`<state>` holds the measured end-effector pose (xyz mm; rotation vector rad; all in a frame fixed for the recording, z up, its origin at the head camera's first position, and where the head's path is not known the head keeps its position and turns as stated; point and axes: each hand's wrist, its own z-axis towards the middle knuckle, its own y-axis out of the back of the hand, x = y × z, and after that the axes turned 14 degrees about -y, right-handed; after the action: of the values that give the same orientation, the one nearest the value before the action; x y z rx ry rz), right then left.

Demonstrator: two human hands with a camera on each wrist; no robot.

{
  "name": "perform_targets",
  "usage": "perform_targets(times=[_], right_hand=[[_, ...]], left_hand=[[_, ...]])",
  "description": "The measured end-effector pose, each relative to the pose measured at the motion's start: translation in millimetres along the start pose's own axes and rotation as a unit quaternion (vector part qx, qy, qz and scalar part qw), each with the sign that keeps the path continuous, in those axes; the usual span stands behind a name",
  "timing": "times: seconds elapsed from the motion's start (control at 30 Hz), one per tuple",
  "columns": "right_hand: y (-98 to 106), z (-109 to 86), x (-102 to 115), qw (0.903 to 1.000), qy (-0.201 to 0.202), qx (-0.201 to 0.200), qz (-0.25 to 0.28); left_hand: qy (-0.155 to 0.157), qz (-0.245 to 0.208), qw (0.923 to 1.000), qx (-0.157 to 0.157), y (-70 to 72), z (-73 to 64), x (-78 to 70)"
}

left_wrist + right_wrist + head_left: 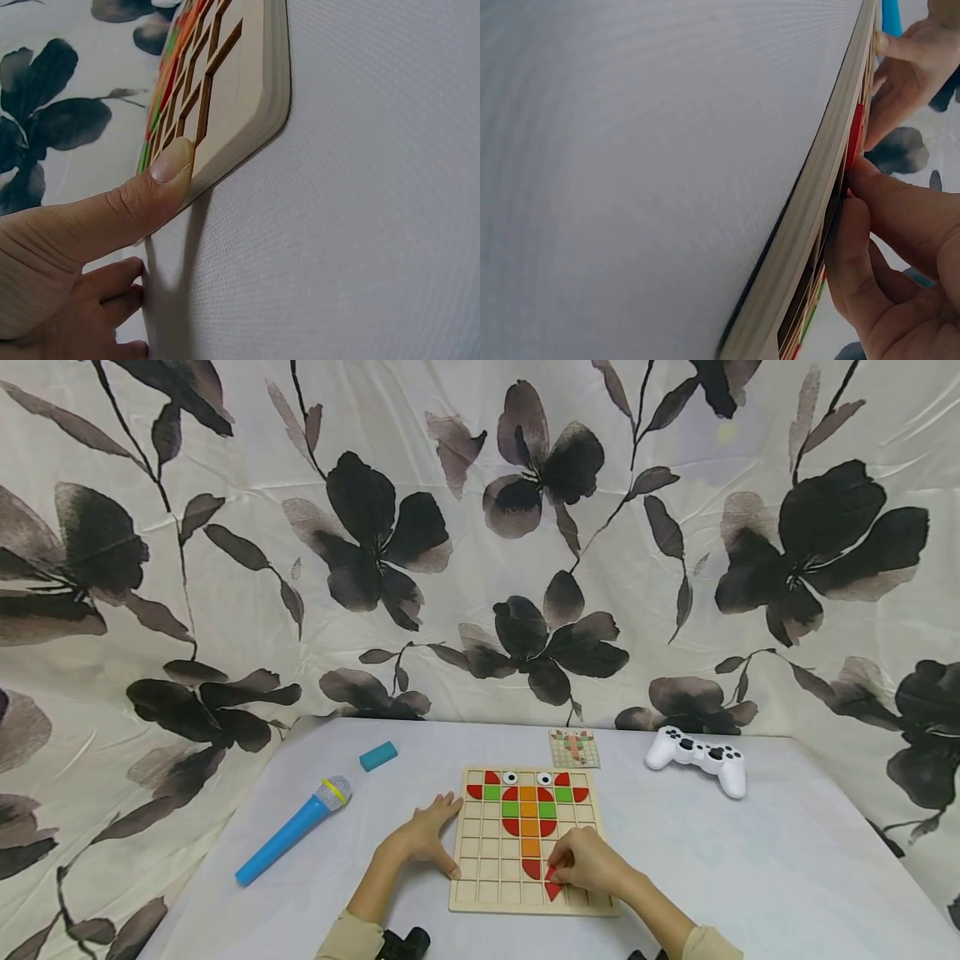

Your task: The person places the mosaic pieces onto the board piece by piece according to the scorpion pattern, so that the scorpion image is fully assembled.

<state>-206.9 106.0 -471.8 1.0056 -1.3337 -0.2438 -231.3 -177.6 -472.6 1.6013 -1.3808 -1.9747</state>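
Observation:
A square wooden grid board (pixel 480 893) lies on the table, with red, green and orange pieces and two eye pieces forming a figure. My left hand (pixel 420 837) rests at its left edge with the fingers spread. In the left wrist view the thumb (pixel 171 161) presses on the board's rim. Over the lower right of the grid, my right hand (pixel 592 862) pinches a small red piece (pixel 552 891) between thumb and fingers, beside a rounded red piece (pixel 531 868) in the grid. The fingers partly hide the pinched piece, whose visible end is pointed.
Behind the board lies a small pattern card (pixel 574 748). A white game controller (pixel 697 758) is at the back right. To the left are a blue toy microphone (pixel 288 837) and a teal block (pixel 378 757). A floral cloth (pixel 450 577) hangs behind the table.

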Motion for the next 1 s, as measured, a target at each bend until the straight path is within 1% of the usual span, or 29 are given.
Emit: perform_targets(times=[0.37,0.63,0.83,1.0], right_hand=[[-0.5,0.5,-0.3,0.9999,-0.003,0.007,0.008],[2.2,-3.6,-2.5,0.9996,-0.012,0.021,0.014],[9.6,-7.0,-4.5,0.9995,-0.016,0.026,0.009],[21.9,-12.7,-12.6,0.9997,-0.021,0.01,0.01]], left_hand=[[0.001,0.003,1.0,0.001,0.5,-1.1,0.5],[-0.005,0.0,1.0,0.004,-1.2,1.7,-1.4],[-0.002,0.0,1.0,0.003,-1.5,3.0,-2.4],[-0.005,-0.007,0.9999,0.006,0.3,3.1,-0.4]])
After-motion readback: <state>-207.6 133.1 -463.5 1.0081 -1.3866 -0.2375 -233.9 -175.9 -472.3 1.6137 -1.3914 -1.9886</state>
